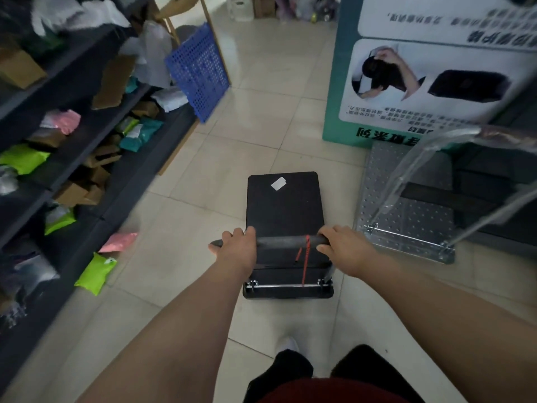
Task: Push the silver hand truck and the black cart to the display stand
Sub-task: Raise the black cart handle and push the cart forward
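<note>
The black cart point(284, 207) stands on the tiled floor straight ahead of me, its flat deck bare except for a small white label. A red cord hangs from its black handle bar point(283, 242). My left hand point(236, 248) grips the bar's left end and my right hand point(343, 247) grips its right end. The silver hand truck point(406, 205), with a perforated metal deck and a wrapped handle, stands to the right of the cart. Its front edge touches the base of the teal and white display stand point(430, 68).
Dark shelves point(72, 146) filled with parcels and coloured bags run along the left. A blue perforated plastic panel point(197, 74) leans at the shelf's far end. Tiled floor stretches ahead between the shelves and the stand. Boxes sit at the far wall.
</note>
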`<state>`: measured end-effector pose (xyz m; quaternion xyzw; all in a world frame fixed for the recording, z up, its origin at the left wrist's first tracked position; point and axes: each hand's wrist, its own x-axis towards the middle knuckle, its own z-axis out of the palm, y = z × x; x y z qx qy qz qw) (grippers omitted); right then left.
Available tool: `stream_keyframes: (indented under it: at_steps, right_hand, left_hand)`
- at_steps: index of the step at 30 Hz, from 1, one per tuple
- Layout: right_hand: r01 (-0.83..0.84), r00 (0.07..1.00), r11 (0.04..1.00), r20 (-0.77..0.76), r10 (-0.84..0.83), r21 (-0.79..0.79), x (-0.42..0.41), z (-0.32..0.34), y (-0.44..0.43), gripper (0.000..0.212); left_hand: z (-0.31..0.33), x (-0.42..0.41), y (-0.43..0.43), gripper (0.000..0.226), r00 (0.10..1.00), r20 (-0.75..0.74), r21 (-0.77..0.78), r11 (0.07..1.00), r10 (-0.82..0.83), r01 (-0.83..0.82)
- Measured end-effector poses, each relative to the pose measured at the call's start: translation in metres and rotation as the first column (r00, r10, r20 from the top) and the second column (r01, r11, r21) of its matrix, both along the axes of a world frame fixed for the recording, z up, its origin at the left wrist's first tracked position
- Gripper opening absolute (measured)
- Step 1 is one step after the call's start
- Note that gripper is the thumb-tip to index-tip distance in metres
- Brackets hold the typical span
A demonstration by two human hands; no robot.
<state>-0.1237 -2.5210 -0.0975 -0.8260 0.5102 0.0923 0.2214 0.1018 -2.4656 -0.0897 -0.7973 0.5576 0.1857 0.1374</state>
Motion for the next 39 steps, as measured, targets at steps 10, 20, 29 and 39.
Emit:
stream_keyframes:
  at_steps: [10,20,29,39]
  right_hand:
    - [0.127,0.992,0.991,0.013,-0.126,-0.053,-0.031,-0.012,-0.066,0.033]
    - [0.139,0.99,0.989,0.037,-0.137,-0.06,-0.065,-0.013,-0.154,0.032]
    - [0.233,0.971,0.971,0.072,-0.229,-0.054,-0.084,-0.017,-0.202,0.031]
    - [0.361,0.93,0.93,0.097,-0.354,-0.065,-0.069,-0.021,-0.264,0.029]
  left_hand:
    - [-0.002,-0.025,-0.088,0.041,0.994,-0.014,0.0,0.994,-0.106,0.106]
    - [0.003,-0.059,-0.179,0.038,0.993,-0.007,0.054,0.991,-0.122,0.122]
    - [0.002,-0.078,-0.244,0.038,0.982,0.012,0.036,0.981,-0.19,0.189]
    - [0.0,-0.063,-0.329,0.038,0.963,0.007,0.015,0.963,-0.269,0.268]
